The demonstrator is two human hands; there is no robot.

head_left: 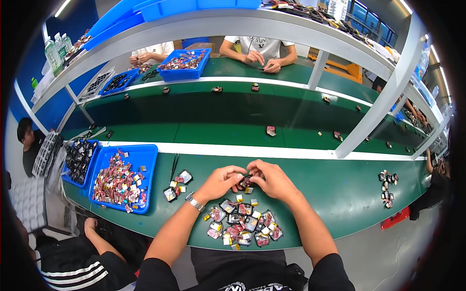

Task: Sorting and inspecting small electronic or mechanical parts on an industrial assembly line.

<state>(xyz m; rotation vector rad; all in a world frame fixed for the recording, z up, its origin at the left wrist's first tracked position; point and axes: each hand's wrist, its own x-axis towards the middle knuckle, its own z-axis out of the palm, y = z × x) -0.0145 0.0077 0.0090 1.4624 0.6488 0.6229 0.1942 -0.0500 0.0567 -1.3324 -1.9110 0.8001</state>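
Note:
Both hands meet over the green bench. My left hand and my right hand are closed around a small dark electronic part with a reddish circuit board; the fingers hide much of it. Just below the hands lies a pile of similar parts, black-rimmed with clear or grey faces, red boards and small silvery-yellow cells. To the left of my left hand rest a few more such parts and black tweezers.
A blue tray of red boards with cells stands at left, beside a blue bin of black casings. Beyond a white rail, scattered parts lie on a green conveyor. A white shelf frame rises at right. Co-workers sit across and beside me.

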